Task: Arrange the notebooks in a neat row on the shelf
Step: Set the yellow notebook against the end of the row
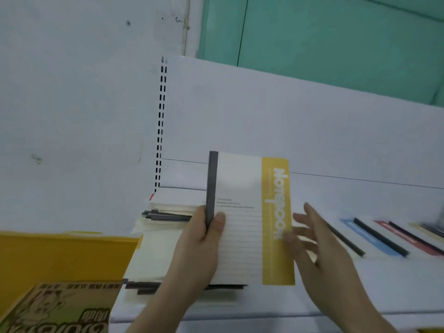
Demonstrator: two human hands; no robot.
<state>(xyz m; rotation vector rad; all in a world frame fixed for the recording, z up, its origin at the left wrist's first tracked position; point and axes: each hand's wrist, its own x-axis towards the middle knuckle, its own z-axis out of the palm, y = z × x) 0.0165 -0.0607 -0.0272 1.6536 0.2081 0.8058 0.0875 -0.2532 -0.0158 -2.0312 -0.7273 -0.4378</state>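
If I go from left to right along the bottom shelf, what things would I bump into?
Cartoon box → stack of notebooks → left hand → yellow notebook → right hand → blue notebook → red notebook.

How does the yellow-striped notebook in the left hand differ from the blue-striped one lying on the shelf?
The yellow-striped notebook is gripped at its dark spine by the left hand above the stack; the blue-striped notebook lies flat on the shelf, untouched. Its stripe is yellow, the other's blue. The yellow one faces the camera fully; the blue one is seen at a slant. Both have dark spines and pale covers.
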